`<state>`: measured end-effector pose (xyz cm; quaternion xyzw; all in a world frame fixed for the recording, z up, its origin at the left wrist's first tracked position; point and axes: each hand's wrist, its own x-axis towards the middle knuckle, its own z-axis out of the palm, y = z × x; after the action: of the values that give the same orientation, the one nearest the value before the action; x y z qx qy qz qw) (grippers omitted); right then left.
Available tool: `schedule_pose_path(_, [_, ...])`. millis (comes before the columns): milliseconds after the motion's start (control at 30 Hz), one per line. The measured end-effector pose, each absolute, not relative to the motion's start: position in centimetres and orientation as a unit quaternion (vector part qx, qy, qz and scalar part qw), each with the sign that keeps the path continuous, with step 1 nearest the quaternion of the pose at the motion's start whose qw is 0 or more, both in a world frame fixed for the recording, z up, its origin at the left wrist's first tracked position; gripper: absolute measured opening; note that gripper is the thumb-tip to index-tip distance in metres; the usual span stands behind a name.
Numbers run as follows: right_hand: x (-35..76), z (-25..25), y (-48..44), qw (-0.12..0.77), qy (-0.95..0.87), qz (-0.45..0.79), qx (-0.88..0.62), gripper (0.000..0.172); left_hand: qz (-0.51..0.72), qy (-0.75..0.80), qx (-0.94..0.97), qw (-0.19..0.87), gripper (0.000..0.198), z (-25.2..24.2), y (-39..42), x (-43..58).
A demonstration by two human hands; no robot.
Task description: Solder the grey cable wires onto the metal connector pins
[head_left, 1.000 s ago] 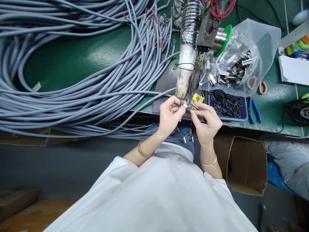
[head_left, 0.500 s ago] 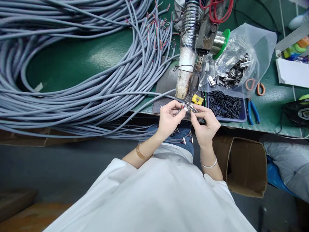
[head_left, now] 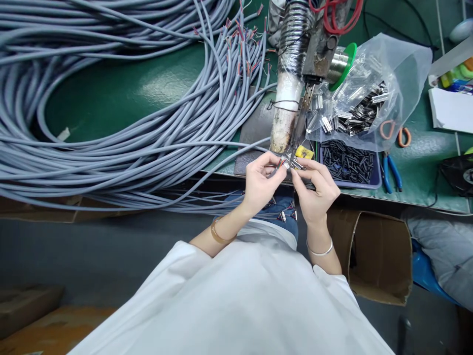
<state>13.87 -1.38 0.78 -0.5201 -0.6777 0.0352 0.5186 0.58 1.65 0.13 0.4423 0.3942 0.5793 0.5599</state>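
I note the left hand (head_left: 260, 186) pinching a grey cable end (head_left: 277, 166); the right hand (head_left: 316, 190) pinches a small metal connector (head_left: 295, 163) touching it, over the bench (head_left: 111, 93) edge.

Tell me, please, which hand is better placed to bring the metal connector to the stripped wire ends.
Right, I think: the right hand pinches the connector just beside the wire ends, while the left hand is occupied gripping the grey cable.

White top (head_left: 236, 296), blue jeans (head_left: 283, 209), amber bangle (head_left: 218, 232) and silver bangle (head_left: 320, 249).
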Motion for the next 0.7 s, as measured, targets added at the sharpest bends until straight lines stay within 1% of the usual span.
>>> schedule_pose_path(200, [14.1,0.2,-2.1,0.491,-0.713,-0.01,-0.5,0.014,0.553,0.4,0.448,0.577,0.016,-0.2,1.4,0.4])
schedule_pose_path(300, [14.3,0.3,-2.3,0.49,-0.715,-0.011,-0.498,0.017,0.546,0.397,0.449,0.584,0.014,-0.3,1.1,0.3])
schedule_pose_path(367, [14.3,0.5,-2.4,0.502,-0.697,0.011,-0.511,0.016,0.544,0.392,0.441,0.597,0.014,-0.4,0.9,0.1])
schedule_pose_path(533, [14.0,1.0,-2.9,0.551,-0.592,0.131,-0.574,0.007,0.535,0.349,0.383,0.667,0.024,-0.5,0.6,-0.4])
schedule_pose_path(600, [14.1,1.4,-3.3,0.593,-0.547,0.112,-0.58,0.006,0.527,0.35,0.366,0.683,0.026,-0.6,0.6,-0.7])
schedule_pose_path(700, [14.5,1.9,-3.7,0.672,-0.497,0.037,-0.548,0.011,0.519,0.359,0.348,0.694,0.028,-0.5,0.6,-1.0])
